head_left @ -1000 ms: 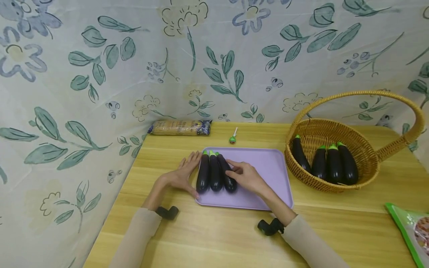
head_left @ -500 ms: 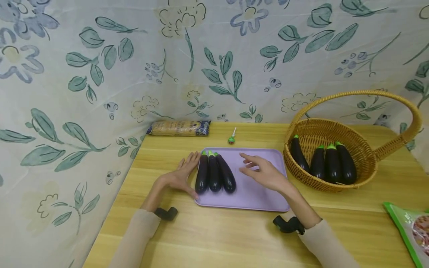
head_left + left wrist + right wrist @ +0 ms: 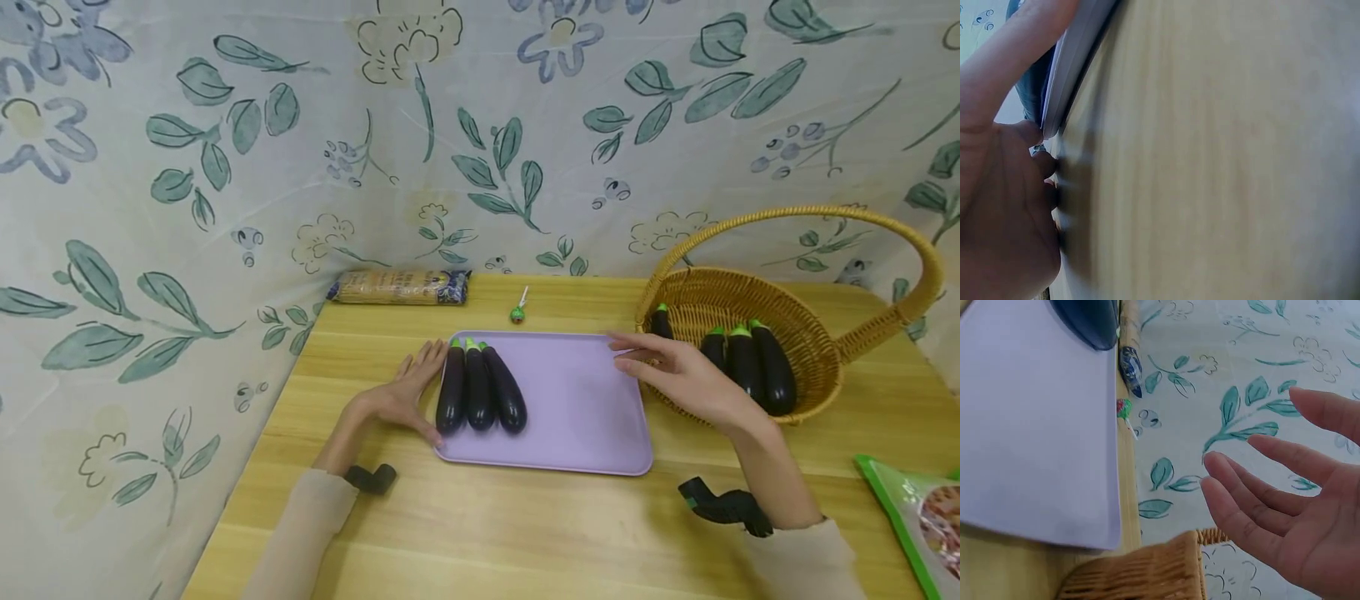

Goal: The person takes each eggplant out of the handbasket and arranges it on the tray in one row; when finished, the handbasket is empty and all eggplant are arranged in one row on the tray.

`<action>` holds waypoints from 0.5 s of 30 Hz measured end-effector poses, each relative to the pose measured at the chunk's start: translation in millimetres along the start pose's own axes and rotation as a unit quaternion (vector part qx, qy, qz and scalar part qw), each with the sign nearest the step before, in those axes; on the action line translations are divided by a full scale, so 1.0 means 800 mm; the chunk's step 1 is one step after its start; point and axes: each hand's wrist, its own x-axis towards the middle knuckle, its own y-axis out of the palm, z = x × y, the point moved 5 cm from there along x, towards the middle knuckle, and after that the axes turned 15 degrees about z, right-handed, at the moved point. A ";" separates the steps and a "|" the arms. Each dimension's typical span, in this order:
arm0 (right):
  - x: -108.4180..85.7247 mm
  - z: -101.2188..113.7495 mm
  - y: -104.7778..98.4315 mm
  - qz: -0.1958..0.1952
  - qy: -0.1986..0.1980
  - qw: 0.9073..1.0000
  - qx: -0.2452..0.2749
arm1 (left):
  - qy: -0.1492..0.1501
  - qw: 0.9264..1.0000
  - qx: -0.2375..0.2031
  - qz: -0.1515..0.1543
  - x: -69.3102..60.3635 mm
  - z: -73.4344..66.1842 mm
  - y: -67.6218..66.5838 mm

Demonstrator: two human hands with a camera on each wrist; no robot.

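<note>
Pale cloth printed with blue-green leaves and flowers [image 3: 300, 196] rises behind the rectangular lilac tray [image 3: 585, 408], which rests on a light wood-grained table [image 3: 487, 533]. To the right of the tray stands a round golden-brown wicker basket [image 3: 720, 292] with a tall arched handle; four glossy dark-purple eggplants with green caps [image 3: 776, 371] lie inside, partly covered by the hand. The right hand [image 3: 682, 375] is over the tray's right edge and the front of the basket, its fingers loosely extended, slightly parted and holding nothing. The left hand [image 3: 405, 398] lies along the tray's left edge, fingers spread, thumb at the near corner, grasping nothing. Right of the tray, nearer the viewer, a green-edged plastic pouch [image 3: 918, 517] is cut by the frame. Three elongated dark-purple eggplants [image 3: 480, 387] lie side by side on the tray's left part, green caps pointing away. Beyond the tray are a long tan-and-blue packet [image 3: 401, 287] and, smallest, a green-headed lollipop with a white stick [image 3: 518, 314].
</note>
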 end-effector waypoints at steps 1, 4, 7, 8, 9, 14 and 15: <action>-0.005 -0.003 -0.006 -0.007 0.005 1.000 0.005 | 0.001 1.000 -0.001 0.000 0.000 -0.001 0.000; -0.018 -0.012 -0.023 -0.023 0.010 0.999 0.020 | 0.000 1.000 -0.001 0.000 0.000 -0.002 -0.001; -0.028 -0.024 -0.037 -0.046 0.020 0.999 0.005 | -0.001 1.000 0.000 -0.001 0.000 -0.002 -0.001; -0.031 -0.028 -0.041 -0.056 0.025 0.998 0.002 | -0.002 1.000 0.000 -0.001 0.000 -0.002 -0.001; -0.033 -0.033 -0.044 -0.068 0.033 0.997 -0.003 | -0.002 1.000 -0.001 -0.001 0.000 -0.002 -0.001; -0.039 -0.059 -0.055 -0.118 0.086 0.989 -0.005 | -0.001 1.000 -0.001 -0.002 -0.001 -0.001 0.000; -0.038 -0.064 -0.056 -0.123 0.091 0.988 -0.001 | -0.001 1.000 -0.002 -0.003 -0.001 -0.002 0.000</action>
